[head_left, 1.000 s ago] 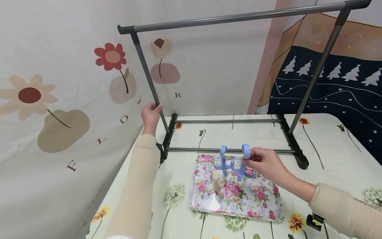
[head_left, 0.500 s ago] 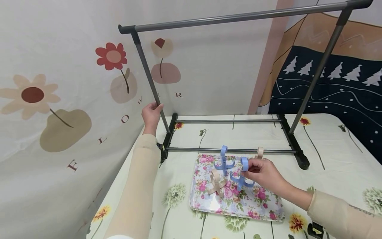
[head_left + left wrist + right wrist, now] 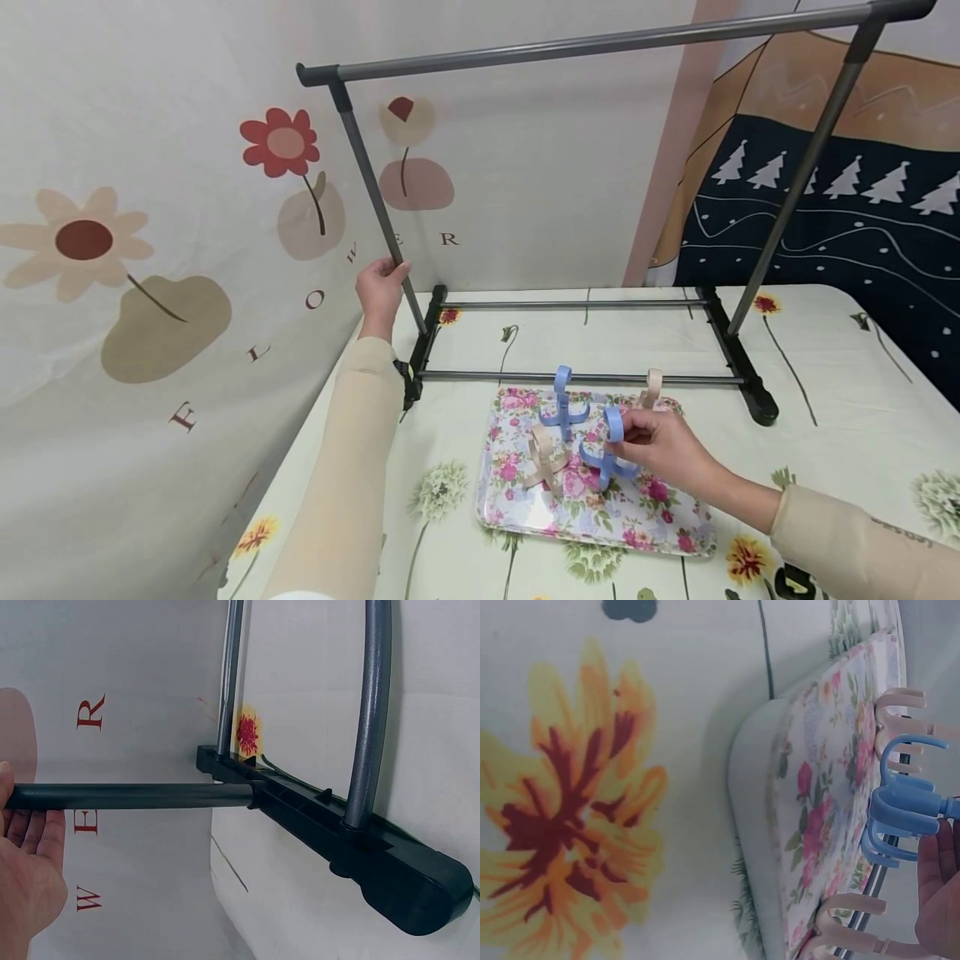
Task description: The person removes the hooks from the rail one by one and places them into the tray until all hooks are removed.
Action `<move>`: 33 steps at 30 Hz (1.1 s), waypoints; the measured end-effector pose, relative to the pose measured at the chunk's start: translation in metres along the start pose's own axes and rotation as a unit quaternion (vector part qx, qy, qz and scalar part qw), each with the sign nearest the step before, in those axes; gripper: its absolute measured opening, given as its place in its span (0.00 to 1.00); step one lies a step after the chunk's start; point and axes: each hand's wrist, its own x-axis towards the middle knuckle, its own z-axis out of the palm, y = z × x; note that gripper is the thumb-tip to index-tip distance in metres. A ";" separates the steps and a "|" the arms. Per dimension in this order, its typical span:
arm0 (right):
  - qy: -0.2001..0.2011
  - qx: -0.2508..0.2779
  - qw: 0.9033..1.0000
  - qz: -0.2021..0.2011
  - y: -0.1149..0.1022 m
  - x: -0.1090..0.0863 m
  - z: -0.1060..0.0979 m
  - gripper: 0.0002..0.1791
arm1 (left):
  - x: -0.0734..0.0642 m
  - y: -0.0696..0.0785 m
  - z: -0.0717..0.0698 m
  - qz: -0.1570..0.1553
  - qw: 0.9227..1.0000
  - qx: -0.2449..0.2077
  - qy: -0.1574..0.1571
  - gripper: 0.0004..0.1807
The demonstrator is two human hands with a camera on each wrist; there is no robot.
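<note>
My left hand [image 3: 378,296] grips the left post [image 3: 367,171] of a grey metal rack; its fingers curl round the tube in the left wrist view. Over a floral tray [image 3: 517,515], my right hand [image 3: 663,442] pinches a blue multi-prong hanging hook [image 3: 609,467] near its top loop. The prongs point down, close over the tray. Behind it stands a second blue hook [image 3: 562,414], loop upward. A beige hook [image 3: 542,458] is to the left on the tray, and another beige hook [image 3: 652,383] shows partly behind my right hand.
The rack's top bar [image 3: 600,46] spans high above the table. Its black feet [image 3: 731,354] and low crossbars [image 3: 585,377] lie behind the tray. A flower-printed cloth [image 3: 435,542] covers the table, and a printed curtain [image 3: 187,83] hangs at the left and back.
My right hand has lowered the blue hook toward the tray, mostly in the first half second. The beige hook behind that hand has come into view. My left hand stays on the post.
</note>
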 end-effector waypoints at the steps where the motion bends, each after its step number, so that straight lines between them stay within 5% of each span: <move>1: -0.001 0.000 1.000 -0.001 0.001 0.000 0.000 0.03 | 0.000 0.000 0.000 0.000 1.000 0.000 0.000 0.17; 19: -0.009 -0.001 1.000 0.011 0.011 -0.006 0.006 0.05 | 0.000 0.000 0.002 0.003 1.000 0.003 0.000 0.17; 25: -0.007 -0.005 1.000 0.030 0.008 -0.014 -0.002 0.18 | -0.001 0.000 0.002 0.000 1.000 0.008 0.000 0.16; 30: 0.023 -0.032 0.999 -0.012 0.001 -0.024 -0.021 0.20 | -0.004 0.000 -0.001 0.054 0.994 0.095 -0.007 0.17; 33: 0.079 -0.080 0.992 -0.062 -0.002 -0.026 -0.036 0.14 | -0.007 0.000 -0.005 0.106 0.975 0.196 -0.007 0.19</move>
